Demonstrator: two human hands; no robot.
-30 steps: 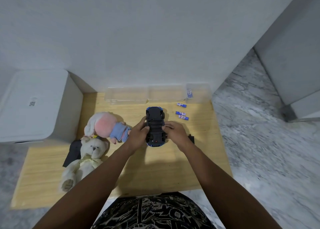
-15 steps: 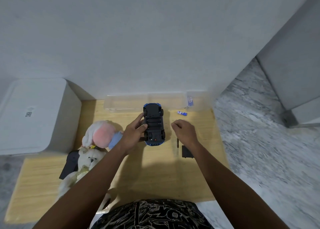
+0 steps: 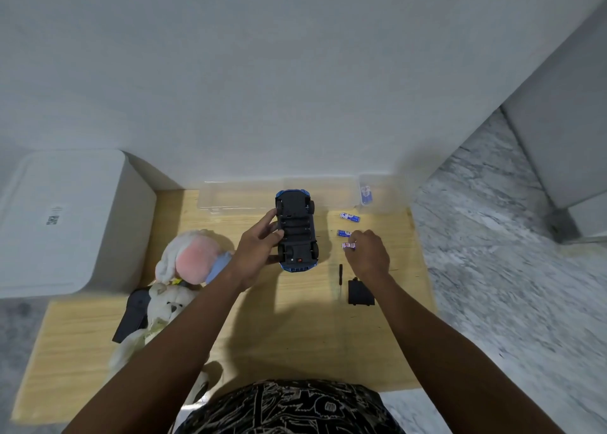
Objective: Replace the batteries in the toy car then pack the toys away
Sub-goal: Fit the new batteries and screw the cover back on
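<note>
A blue toy car (image 3: 297,231) lies upside down on the wooden table (image 3: 295,328), its black underside and open battery bay facing up. My left hand (image 3: 258,249) grips the car's left side. My right hand (image 3: 368,253) is right of the car, fingertips pinching a small battery (image 3: 348,245). Two more batteries (image 3: 349,217) (image 3: 343,233) lie on the table just beyond it. A black battery cover (image 3: 360,292) and a thin black screwdriver (image 3: 341,277) lie near my right wrist.
A clear plastic box (image 3: 236,197) and a small clear container holding a battery pack (image 3: 366,194) stand against the wall. A pink-and-white plush (image 3: 190,257), a white teddy bear (image 3: 164,308) and a black object (image 3: 131,315) lie left. A white bin (image 3: 62,223) stands at far left.
My right hand left the car, moved right to the loose batteries and closed its fingertips on one. My left hand stays on the car. The camera view tilted slightly.
</note>
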